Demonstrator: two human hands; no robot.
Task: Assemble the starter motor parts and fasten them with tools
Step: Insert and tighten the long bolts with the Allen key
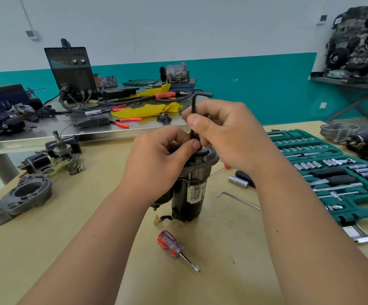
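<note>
Fingers (pixel 197 123) of left hand (pixel 156 157) and right hand (pixel 229 137) are clamped on the hex key (pixel 193 106) — the thread beneath could be crossed by tilt.

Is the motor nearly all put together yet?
Partly. The motor body stands upright with its end cap on. The right hand grips the hex key at the cap; the left hand pinches its tip. The housing and shaft parts lie loose, maybe left to fit.

text: none legible | starter motor label (pixel 197 191): print too blurred | welder panel (pixel 68 62): markings unreadable
</note>
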